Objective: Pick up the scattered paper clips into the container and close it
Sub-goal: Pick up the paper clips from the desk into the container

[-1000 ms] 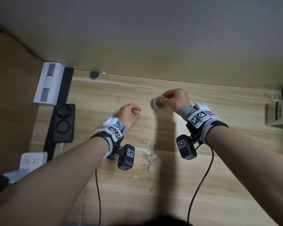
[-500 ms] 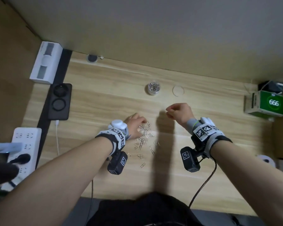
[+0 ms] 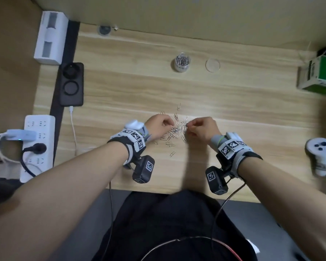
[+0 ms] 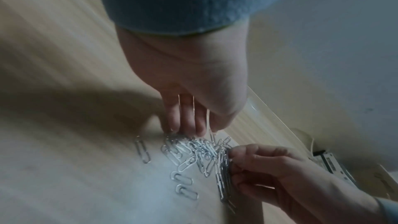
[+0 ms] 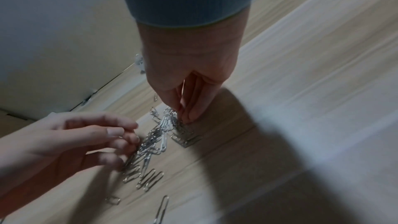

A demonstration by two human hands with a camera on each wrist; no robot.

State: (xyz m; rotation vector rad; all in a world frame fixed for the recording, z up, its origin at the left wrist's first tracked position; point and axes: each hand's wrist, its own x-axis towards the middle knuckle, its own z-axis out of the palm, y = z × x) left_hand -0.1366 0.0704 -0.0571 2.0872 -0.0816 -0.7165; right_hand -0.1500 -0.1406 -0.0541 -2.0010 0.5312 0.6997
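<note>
Both hands at clips [image 3: 177, 129] on desk [image 3: 233, 113]: left hand [image 3: 158, 126] and right hand [image 3: 203, 129] each pinch clips. Green box [image 3: 322, 76]: label unreadable.

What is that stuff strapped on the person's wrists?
Each bare forearm wears a grey and white wrist band covered in black-and-white square code markers. A small black camera box, also tagged with a marker, hangs under the left band, and another under the right, each trailing a thin dark cable. A soft blue-grey ribbed cuff sits under the straps.
</note>
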